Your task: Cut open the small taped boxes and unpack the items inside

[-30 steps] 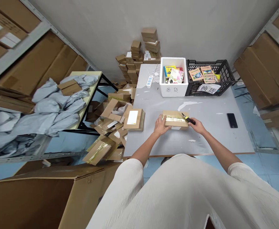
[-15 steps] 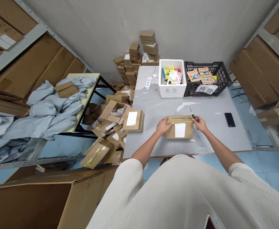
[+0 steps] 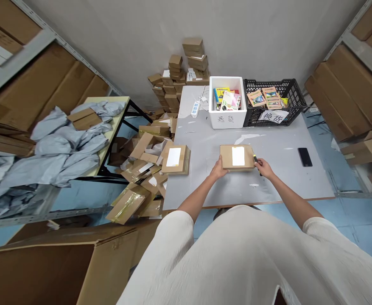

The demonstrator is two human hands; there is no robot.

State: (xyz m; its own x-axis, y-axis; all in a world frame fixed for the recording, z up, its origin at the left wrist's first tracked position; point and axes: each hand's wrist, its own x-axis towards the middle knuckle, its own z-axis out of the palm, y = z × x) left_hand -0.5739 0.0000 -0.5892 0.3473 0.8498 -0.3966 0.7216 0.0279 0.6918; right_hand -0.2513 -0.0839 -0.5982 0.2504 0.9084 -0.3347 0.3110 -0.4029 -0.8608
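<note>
A small cardboard box [image 3: 227,157] with a white label [image 3: 238,156] facing up is on the grey table [image 3: 211,190] in front of me. My left hand [image 3: 218,169] grips its left front corner, thumb along the side and fingers partly hidden beneath the edge. At the box's right end, my right hand [image 3: 263,167] is closed round a yellow and black utility knife [image 3: 255,159]. The knife points away from me, close beside the box's right edge. Another labelled cardboard box [image 3: 183,161] lies apart at the table's left edge.
Behind stand a white foam box [image 3: 227,123] with books and a black crate [image 3: 295,108] with more books. A phone [image 3: 305,157] lies right, a power strip [image 3: 195,109] back left. Opened cartons [image 3: 130,205] heap left of the table; grey parcels [image 3: 55,144] cover a side table.
The box has tipped so its labelled face now points up, and it sits slightly farther from me. My left hand has shifted from its upper edge to the left front corner.
</note>
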